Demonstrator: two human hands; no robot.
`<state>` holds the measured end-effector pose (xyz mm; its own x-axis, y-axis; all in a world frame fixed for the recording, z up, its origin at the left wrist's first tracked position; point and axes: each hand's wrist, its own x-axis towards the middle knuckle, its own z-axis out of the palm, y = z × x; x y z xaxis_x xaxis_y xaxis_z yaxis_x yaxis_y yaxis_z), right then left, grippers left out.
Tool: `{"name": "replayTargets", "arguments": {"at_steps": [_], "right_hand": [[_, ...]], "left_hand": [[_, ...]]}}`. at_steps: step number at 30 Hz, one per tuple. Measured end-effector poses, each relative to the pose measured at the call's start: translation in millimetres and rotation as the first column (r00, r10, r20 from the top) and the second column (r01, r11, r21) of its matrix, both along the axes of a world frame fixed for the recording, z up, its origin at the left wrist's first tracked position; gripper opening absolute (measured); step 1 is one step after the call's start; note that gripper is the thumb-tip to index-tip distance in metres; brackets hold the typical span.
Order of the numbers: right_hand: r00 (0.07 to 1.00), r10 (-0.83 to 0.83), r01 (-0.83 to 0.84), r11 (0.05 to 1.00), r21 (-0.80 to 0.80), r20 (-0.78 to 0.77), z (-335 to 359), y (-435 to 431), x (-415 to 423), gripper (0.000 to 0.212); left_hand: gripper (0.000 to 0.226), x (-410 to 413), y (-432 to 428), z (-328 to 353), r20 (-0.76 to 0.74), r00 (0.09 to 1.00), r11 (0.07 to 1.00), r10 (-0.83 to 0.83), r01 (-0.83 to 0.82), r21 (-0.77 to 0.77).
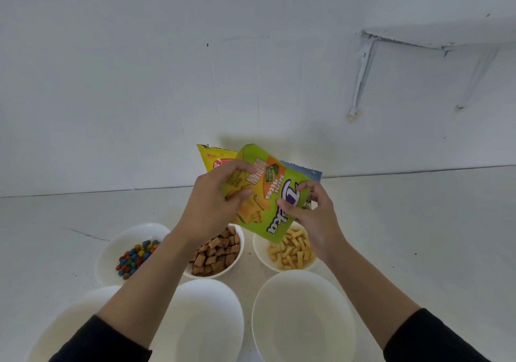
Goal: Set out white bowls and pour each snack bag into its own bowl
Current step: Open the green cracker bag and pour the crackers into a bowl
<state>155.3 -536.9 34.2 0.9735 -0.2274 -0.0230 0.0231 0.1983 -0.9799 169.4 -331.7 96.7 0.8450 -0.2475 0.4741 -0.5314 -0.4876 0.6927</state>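
Green snack bag (268, 194) hangs inverted over the far-right bowl (259, 248) of yellow tube snacks (291, 251); left hand (215, 205) grips its upper left side, right hand (310, 213) pinches its right edge; long axis slants, lower end pointing into that bowl, nearer the right hand

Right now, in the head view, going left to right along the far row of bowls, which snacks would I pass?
Coloured candies → brown pillow-shaped bites → yellow tube puffs.

One head-worn camera looks forward and down
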Motion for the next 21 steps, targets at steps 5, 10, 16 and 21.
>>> {"name": "replayTargets", "arguments": {"at_steps": [5, 10, 16, 21], "right_hand": [[0.993, 0.122, -0.121, 0.991, -0.048, 0.004, 1.5, 12.1, -12.4, 0.049], [0.982, 0.186, -0.187, 0.982, 0.013, 0.026, 4.9, 28.5, -19.1, 0.041], [0.992, 0.118, -0.125, 0.975, 0.183, 0.051, 15.0, 62.5, -19.6, 0.031], [0.963, 0.266, -0.252, 0.864, 0.437, 0.029, 27.5, 101.0, -18.6, 0.04]], "left_hand": [[0.027, -20.4, 15.0, -18.9, -0.131, 0.988, 0.933, 0.08, -0.12, -0.339], [0.033, -40.8, 26.9, -31.9, -0.208, 0.961, 0.813, 0.184, -0.268, -0.516], [0.037, -65.9, 51.0, -35.6, -0.326, 0.923, 0.667, 0.206, -0.376, -0.643], [0.038, -92.9, 83.7, -27.4, -0.342, 0.907, 0.616, 0.245, -0.418, -0.668]]}}
